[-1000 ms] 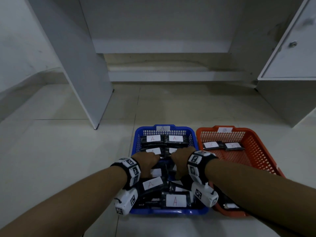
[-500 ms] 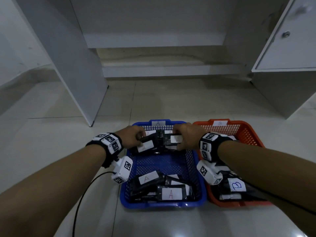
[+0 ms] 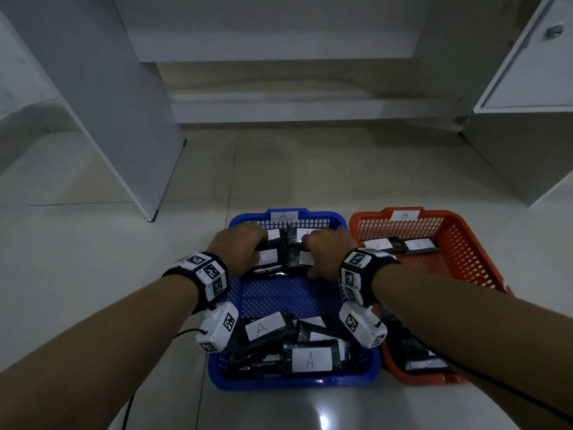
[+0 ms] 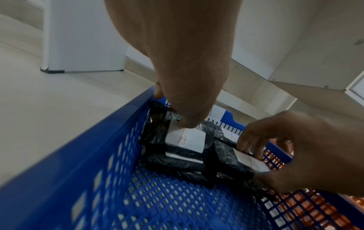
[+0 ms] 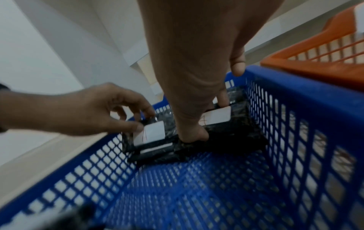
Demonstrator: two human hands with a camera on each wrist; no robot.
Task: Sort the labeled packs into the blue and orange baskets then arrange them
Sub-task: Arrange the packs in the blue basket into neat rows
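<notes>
The blue basket (image 3: 291, 381), tagged A, stands on the floor with the orange basket (image 3: 465, 252), tagged B, touching its right side. At the blue basket's far end lie two side-by-side stacks of black packs with white A labels. My left hand (image 3: 248, 246) grips the left stack (image 4: 185, 140), thumb near, fingers over its far edge. My right hand (image 3: 322, 249) grips the right stack (image 5: 216, 116) the same way. More A packs (image 3: 310, 358) are heaped at the near end. Two B packs (image 3: 400, 245) lie at the orange basket's far end, others (image 3: 424, 361) at its near end, partly hidden by my arm.
A white upright panel (image 3: 124, 119) stands to the left and a white cabinet with a door (image 3: 527, 88) to the right. A low ledge (image 3: 294, 103) runs along the back. A black cable (image 3: 127, 408) trails from my left wrist over the tiled floor.
Both hands went from the middle of the blue basket to its far end, carrying the A packs there, and have lowered the two stacks against the far wall.
</notes>
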